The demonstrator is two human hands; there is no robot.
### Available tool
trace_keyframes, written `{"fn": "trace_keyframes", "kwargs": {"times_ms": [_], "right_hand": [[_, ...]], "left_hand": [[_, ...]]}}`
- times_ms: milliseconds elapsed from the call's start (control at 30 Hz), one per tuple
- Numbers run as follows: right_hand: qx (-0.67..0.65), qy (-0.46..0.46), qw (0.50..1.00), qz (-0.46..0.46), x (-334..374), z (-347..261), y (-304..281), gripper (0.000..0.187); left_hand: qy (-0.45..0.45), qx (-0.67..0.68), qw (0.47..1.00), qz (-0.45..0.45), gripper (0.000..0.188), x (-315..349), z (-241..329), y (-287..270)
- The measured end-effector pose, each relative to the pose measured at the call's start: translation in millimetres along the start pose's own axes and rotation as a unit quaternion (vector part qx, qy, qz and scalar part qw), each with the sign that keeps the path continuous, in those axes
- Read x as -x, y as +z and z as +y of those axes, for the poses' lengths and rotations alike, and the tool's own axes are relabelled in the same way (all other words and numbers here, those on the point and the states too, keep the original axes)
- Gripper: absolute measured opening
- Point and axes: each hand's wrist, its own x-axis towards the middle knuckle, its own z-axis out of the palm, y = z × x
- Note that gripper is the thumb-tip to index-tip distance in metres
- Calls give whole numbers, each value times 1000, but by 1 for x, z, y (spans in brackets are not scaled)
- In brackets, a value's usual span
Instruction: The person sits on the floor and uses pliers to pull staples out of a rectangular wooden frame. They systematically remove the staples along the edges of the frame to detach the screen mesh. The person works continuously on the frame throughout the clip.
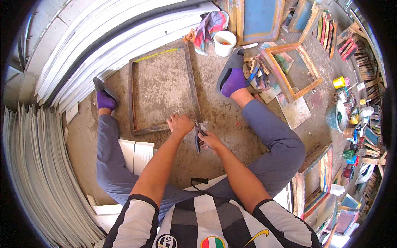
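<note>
Step in hand looks like plier work at the near right corner of the dark, weathered wooden rectangular frame (pixel 192 82), flat on the floor. Left hand (pixel 181 125) sits on that corner, fingers curled; can't tell if gripping or just pressing. Right hand (pixel 211 141) holds dark-handled metal pliers (pixel 197 142); bite unclear. Next move likely needs frame braced, pliers steady. Past frame's far right corner: round white plastic bucket (pixel 224 51), murky contents, orange bits.
</note>
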Motion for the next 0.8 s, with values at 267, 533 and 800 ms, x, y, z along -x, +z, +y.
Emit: {"fn": "trace_keyframes", "kwargs": {"times_ms": [267, 533, 800], "right_hand": [[-50, 16, 999, 7, 4, 1, 3, 34], [-27, 24, 999, 14, -4, 10, -2, 35], [39, 12, 999, -33, 17, -4, -2, 31]], "left_hand": [[-150, 122, 979, -71, 61, -26, 6, -1], [-55, 175, 982, -43, 58, -48, -39, 32], [126, -4, 987, 103, 53, 5, -64, 39]]}}
